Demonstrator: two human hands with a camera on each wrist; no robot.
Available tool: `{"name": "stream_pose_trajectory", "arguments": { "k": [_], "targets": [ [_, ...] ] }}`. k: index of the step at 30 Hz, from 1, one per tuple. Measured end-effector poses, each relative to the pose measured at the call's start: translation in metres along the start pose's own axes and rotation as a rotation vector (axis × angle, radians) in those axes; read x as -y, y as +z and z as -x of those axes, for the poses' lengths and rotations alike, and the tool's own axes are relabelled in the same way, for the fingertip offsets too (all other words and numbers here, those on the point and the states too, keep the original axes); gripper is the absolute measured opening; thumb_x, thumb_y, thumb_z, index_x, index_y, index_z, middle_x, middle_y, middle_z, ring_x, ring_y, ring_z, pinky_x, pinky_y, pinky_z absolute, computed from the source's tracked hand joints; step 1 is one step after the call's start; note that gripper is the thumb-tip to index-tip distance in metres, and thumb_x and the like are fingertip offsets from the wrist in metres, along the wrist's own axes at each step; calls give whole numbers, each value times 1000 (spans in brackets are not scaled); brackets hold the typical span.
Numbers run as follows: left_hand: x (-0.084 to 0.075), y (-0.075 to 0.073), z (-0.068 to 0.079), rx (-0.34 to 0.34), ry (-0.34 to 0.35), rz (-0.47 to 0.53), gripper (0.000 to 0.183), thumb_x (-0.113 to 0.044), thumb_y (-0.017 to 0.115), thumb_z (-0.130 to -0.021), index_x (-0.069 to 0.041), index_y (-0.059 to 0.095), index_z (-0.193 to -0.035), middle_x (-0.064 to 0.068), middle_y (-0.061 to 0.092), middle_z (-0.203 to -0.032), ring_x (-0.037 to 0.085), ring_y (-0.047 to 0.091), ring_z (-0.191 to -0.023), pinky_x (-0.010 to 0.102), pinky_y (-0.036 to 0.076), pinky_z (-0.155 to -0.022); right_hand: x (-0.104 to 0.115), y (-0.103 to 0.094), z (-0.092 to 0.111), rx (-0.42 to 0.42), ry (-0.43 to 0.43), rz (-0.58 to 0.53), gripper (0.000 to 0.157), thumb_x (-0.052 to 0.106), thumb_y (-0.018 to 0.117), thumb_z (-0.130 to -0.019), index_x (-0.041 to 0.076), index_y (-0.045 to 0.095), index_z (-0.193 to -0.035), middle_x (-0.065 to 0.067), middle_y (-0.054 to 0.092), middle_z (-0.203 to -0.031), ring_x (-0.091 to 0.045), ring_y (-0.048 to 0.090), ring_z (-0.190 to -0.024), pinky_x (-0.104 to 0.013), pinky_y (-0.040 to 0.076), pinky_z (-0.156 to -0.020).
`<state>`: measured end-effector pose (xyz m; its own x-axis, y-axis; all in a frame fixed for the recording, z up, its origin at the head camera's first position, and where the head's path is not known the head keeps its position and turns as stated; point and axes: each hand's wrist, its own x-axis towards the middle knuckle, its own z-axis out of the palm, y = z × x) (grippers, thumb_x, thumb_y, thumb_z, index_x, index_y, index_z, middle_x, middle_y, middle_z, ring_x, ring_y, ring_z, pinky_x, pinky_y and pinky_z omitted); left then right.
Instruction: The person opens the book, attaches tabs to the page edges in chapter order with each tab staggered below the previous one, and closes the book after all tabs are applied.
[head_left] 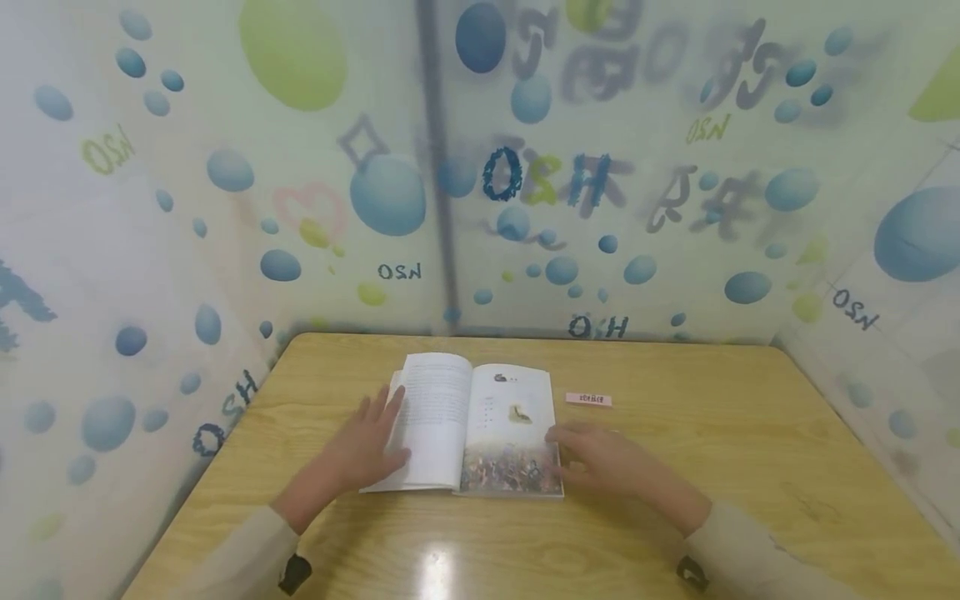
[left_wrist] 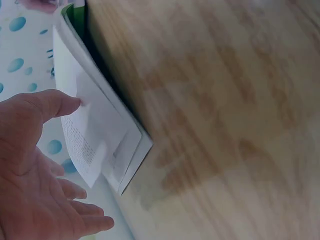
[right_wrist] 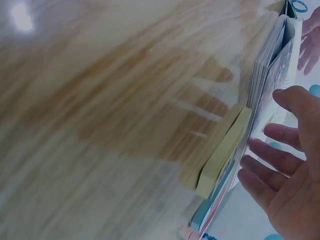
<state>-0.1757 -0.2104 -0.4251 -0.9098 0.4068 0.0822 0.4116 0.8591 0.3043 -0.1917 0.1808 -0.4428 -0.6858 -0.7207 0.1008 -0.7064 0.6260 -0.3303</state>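
Observation:
An open book (head_left: 432, 425) lies on the wooden table, text filling its left page and a small drawing above a crowded colour picture on its right page. My left hand (head_left: 362, 446) is at the left page, fingers spread and straight, with the thumb over the paper. In the left wrist view, the thumb tip meets the page (left_wrist: 95, 120) while the other fingers reach past its edge. My right hand (head_left: 611, 458) lies along the book's right edge, fingertips by the picture. The right wrist view shows its fingers loosely bent with nothing between them.
A pink paper strip (head_left: 588, 400) with handwriting lies right of the book. Beside the book in the right wrist view are a yellow pad (right_wrist: 223, 155) and a blue pad (right_wrist: 212, 197). Patterned walls (head_left: 637, 192) rise behind the table (head_left: 750, 433) and at its sides.

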Motion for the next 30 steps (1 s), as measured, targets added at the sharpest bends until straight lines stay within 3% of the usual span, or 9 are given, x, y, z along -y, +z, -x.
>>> {"name": "stream_pose_trajectory", "arguments": {
  "k": [4,6,9,12,18,24,30],
  "targets": [
    [-6,9,-3,10,31,-1,80,-22,70,-93,12,28,-153,43,24,-153,67,25,-134,71,28,-107,7,1,-4,3,-22,-1,36,29,69,-98,7,66,-126,-12,59,-137,-29,57,-125,-47,46,-104],
    [-9,14,-7,17,64,7,77,-22,69,-94,11,31,-153,42,25,-153,66,25,-135,72,27,-107,10,2,-7,17,-38,-18,25,28,72,-96,11,68,-114,-11,59,-138,-30,55,-128,-46,47,-104],
    [-17,21,-16,49,105,15,71,-24,64,-97,6,34,-154,35,27,-156,66,25,-135,74,29,-105,14,6,-12,61,-63,-35,18,29,75,-94,18,63,-101,-9,57,-140,-24,59,-120,-38,51,-97],
    [-24,28,-24,93,119,40,65,-26,59,-101,0,36,-156,27,27,-160,66,23,-136,75,28,-104,19,9,-16,118,-49,-44,26,37,76,-92,21,64,-109,-6,52,-147,-20,59,-119,-33,51,-95],
    [-41,35,-39,172,122,41,58,-31,56,-103,-6,44,-154,18,26,-163,58,18,-142,72,25,-109,29,13,-20,160,-25,-16,58,42,75,-91,18,59,-141,-3,41,-158,-24,48,-136,-40,43,-107],
    [-52,37,-46,218,106,-5,58,-32,56,-103,-8,43,-155,15,29,-163,57,19,-143,70,27,-109,36,16,-27,178,-40,-8,60,37,71,-96,17,53,-149,1,38,-159,-26,34,-145,-47,34,-113],
    [-53,35,-45,246,76,-21,59,-33,54,-104,-8,40,-156,14,28,-163,56,23,-142,66,29,-110,34,12,-26,186,-68,6,58,35,72,-95,14,55,-147,-4,43,-156,-27,38,-143,-46,34,-113]
  ]
}}
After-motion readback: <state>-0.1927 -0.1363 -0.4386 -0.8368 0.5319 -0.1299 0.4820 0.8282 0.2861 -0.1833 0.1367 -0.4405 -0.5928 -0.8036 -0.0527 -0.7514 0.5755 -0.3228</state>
